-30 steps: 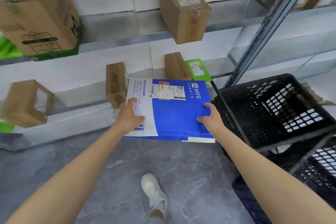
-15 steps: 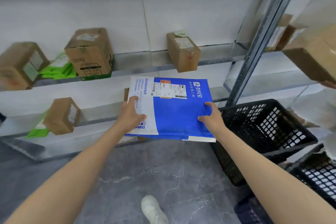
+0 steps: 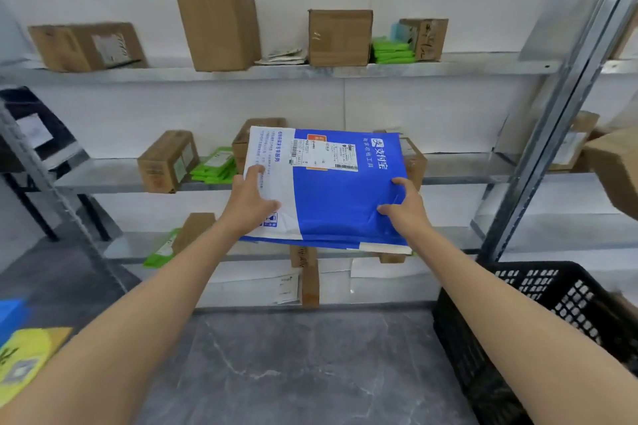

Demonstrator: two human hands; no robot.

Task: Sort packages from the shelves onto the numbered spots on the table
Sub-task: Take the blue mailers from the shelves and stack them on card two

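Blue-and-white mailer [image 3: 340, 198] is in the air, held out at arm's length in front of the middle shelf [image 3: 459, 179], not resting on it. It lies near flat, label side up, far edge tipped a little higher than the near edge. Its long axis runs left to right, straight across between the two hands.

Left hand [image 3: 253, 203] takes the white end. The grip there is a pinch, with forefinger and thumb on top and the other fingers hidden underneath. Right hand [image 3: 402, 205] takes the blue end with thumb on top and fingers curled over the right edge. Both grips are closed on the mailer, one per short side, load shared about evenly, neither hand nearer than the other.

Cardboard boxes [image 3: 219, 31] and green packets [image 3: 212, 166] sit on the shelves behind. Black crate [image 3: 538, 300] stands low on the right, grey floor [image 3: 293, 366] below.

No numbered surface is plainly in view. There is a blurred yellow and blue patch [image 3: 27, 355] low left, cannot tell what it is. My guess is the carry needs a turn away from the shelves, and with the mailer spanning wide, the right end has to clear the crate.
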